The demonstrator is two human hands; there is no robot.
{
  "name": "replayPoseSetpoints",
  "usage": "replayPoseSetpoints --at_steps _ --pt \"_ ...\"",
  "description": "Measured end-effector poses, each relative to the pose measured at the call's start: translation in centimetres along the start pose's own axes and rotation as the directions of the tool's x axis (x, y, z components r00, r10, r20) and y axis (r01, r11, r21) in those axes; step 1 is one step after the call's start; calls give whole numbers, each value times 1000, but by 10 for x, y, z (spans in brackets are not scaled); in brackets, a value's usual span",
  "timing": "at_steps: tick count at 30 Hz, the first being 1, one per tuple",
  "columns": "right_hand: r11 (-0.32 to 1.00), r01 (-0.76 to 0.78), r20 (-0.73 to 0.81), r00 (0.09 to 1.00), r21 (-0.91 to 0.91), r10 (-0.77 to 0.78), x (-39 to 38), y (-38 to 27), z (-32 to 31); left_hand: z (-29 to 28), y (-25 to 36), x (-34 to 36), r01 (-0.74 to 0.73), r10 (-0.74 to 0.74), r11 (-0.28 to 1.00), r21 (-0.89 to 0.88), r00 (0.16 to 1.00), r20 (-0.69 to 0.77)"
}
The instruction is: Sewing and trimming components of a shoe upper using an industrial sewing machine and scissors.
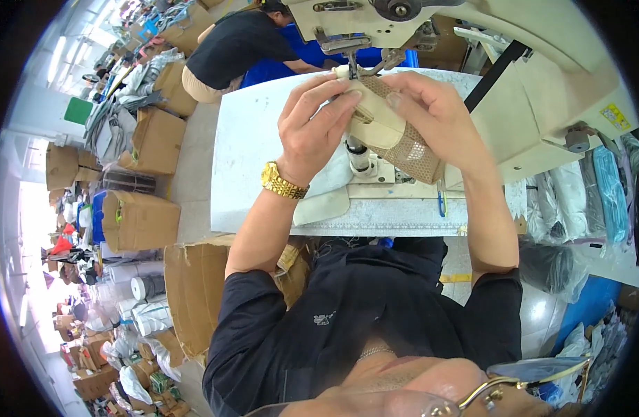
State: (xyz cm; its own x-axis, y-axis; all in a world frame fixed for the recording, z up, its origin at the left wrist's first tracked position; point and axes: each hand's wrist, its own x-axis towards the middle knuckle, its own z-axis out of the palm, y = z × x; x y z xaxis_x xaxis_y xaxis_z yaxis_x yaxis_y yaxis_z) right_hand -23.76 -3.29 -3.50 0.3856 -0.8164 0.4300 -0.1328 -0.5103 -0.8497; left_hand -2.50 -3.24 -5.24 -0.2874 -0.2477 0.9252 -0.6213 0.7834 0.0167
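Both hands are raised at the sewing machine (375, 28), holding a beige sewn piece with brown mesh (380, 124), curved like a shoe upper. With bent fingers, my left hand (311, 125) pinches its left edge just below the presser foot (351, 61). My right hand (434, 115) grips it from the right, thumb on the beige panel and the other fingers partly hidden behind. The mesh end hangs down toward me. Beneath the piece stands the machine's metal post (360, 158). Whether the needle is in the material cannot be made out.
The white worktable (250, 153) carries a ruler strip (403, 228) along its near edge and small blue snips (442, 201) at right. Another person (239, 48) bends over blue bins beyond. Cardboard boxes (142, 219) line the left; plastic-wrapped rolls (604, 187) are at right.
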Motion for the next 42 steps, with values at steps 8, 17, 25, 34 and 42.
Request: replayPoseSetpoints --at_steps 8,17,25,34,42 --pt "982 -34 -192 979 185 70 -16 1 37 -15 -3 13 217 -189 961 -169 968 166" --pt "993 -1 -111 994 121 14 1 12 14 -16 45 3 541 -514 825 -162 838 181" --pt "987 14 -162 987 159 13 -9 15 29 -29 38 22 798 -685 527 -292 602 410" --pt "979 -2 -198 979 206 43 -14 7 43 -29 4 31 801 -625 491 -344 598 502" --pt "918 -72 -129 983 390 132 -11 -4 48 -29 -30 51 808 -474 463 -365 573 668"
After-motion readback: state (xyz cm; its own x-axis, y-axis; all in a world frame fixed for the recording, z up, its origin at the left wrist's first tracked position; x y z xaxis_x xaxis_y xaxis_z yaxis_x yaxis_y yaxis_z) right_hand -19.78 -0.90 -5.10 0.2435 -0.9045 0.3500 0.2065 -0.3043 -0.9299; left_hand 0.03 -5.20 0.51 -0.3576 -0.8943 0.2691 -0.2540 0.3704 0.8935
